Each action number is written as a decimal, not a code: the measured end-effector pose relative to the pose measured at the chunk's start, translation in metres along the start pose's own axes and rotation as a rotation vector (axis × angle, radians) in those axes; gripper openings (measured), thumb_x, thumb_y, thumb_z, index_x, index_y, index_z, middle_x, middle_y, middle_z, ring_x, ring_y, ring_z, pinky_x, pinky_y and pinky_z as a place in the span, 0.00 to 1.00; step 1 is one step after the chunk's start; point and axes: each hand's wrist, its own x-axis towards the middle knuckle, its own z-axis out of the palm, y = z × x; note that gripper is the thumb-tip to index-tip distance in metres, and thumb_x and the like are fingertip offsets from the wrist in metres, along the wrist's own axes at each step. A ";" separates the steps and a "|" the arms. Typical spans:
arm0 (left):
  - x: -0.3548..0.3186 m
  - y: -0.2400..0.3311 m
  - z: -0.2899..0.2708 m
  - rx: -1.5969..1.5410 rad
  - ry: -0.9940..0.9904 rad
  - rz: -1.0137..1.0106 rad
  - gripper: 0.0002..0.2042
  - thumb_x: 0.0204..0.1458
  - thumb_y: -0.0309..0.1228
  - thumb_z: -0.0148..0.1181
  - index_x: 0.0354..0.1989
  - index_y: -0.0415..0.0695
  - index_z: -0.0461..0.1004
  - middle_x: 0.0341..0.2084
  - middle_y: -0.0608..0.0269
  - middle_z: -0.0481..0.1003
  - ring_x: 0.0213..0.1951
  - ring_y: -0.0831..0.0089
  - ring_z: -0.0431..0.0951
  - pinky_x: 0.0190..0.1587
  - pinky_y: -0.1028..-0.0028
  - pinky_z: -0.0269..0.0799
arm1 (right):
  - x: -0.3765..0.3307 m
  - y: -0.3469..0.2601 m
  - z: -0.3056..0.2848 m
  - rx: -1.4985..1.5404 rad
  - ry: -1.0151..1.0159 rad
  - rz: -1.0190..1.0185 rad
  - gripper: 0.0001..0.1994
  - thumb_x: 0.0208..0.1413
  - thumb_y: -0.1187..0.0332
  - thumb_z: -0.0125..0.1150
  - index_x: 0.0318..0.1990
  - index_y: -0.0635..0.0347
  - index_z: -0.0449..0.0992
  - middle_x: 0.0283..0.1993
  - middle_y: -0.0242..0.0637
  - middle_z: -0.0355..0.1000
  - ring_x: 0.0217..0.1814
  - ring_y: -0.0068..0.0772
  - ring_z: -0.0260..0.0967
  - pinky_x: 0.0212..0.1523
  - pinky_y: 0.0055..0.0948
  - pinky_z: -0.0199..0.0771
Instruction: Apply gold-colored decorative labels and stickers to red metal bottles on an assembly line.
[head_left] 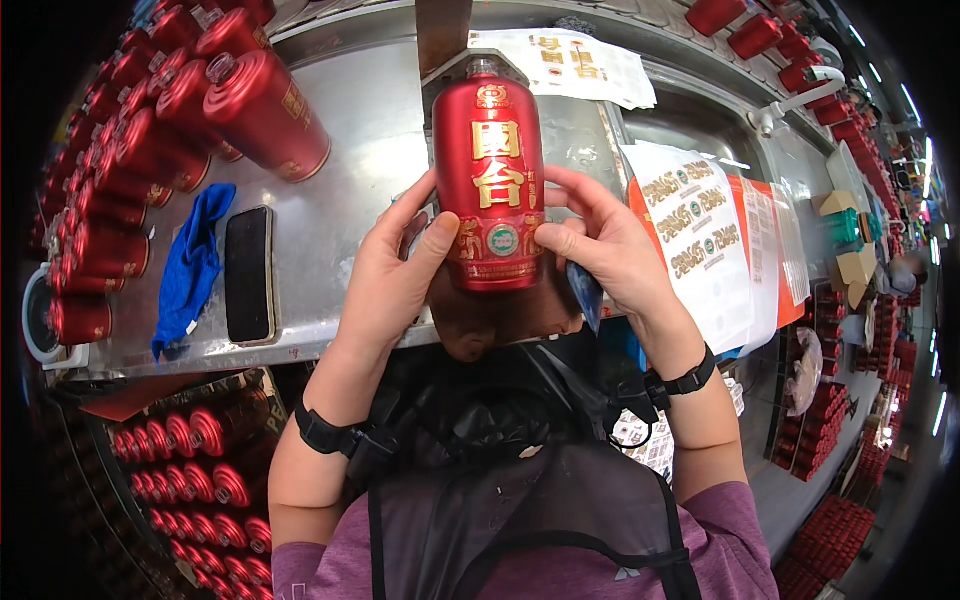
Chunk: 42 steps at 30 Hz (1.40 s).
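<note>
A glossy red bottle (488, 105) with gold characters, a round green-and-white emblem and a clear glass neck lies between my hands, its neck pointing away from me. My left hand (400, 265) grips its lower left side, thumb pressed on the front. On the opposite side my right hand (615, 250) holds it too, with its thumb near the emblem. Below the right palm a dark blue, pointed flat thing (584, 296) sticks out; I cannot make out its kind. Brown material (480, 320) sits under the bottle at the bench edge.
Several red bottles (268, 115) stand on the metal bench (365, 110) at left, near a blue cloth (195, 265) and a phone (250, 275). Printed decal sheets (690, 215) lie on the right, another sheet (610, 75) at the back. More bottles (200, 485) fill a crate below left.
</note>
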 end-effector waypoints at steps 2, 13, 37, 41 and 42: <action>0.000 0.001 0.003 -0.082 -0.011 -0.034 0.31 0.61 0.35 0.63 0.70 0.38 0.60 0.59 0.56 0.70 0.60 0.70 0.68 0.64 0.69 0.63 | 0.000 0.000 0.001 0.106 0.005 0.026 0.32 0.56 0.73 0.69 0.67 0.64 0.63 0.54 0.36 0.72 0.28 0.06 0.60 0.34 0.12 0.65; 0.001 0.000 0.008 -0.078 0.012 0.011 0.31 0.61 0.32 0.63 0.69 0.36 0.59 0.56 0.57 0.73 0.54 0.75 0.72 0.59 0.72 0.69 | 0.002 0.002 -0.003 0.012 -0.064 0.011 0.33 0.59 0.71 0.67 0.70 0.62 0.60 0.57 0.38 0.72 0.39 0.13 0.71 0.37 0.17 0.71; 0.006 0.001 0.015 0.108 0.042 0.050 0.31 0.55 0.32 0.69 0.65 0.34 0.65 0.56 0.54 0.71 0.58 0.70 0.71 0.61 0.69 0.67 | 0.003 0.006 0.000 0.050 -0.019 0.031 0.29 0.60 0.71 0.65 0.68 0.59 0.62 0.55 0.35 0.73 0.48 0.17 0.72 0.41 0.17 0.71; 0.003 -0.003 0.008 0.075 -0.003 0.069 0.31 0.56 0.34 0.68 0.66 0.35 0.64 0.56 0.54 0.70 0.60 0.68 0.70 0.63 0.67 0.65 | 0.000 0.003 0.001 0.063 -0.042 0.025 0.30 0.59 0.72 0.66 0.68 0.59 0.62 0.55 0.35 0.72 0.45 0.15 0.72 0.40 0.16 0.70; 0.002 -0.004 0.006 0.109 0.001 0.077 0.32 0.57 0.35 0.68 0.67 0.36 0.64 0.57 0.53 0.70 0.60 0.67 0.69 0.63 0.67 0.64 | 0.000 0.001 0.002 0.065 -0.039 0.022 0.30 0.59 0.72 0.66 0.68 0.59 0.62 0.55 0.35 0.72 0.45 0.15 0.72 0.40 0.16 0.70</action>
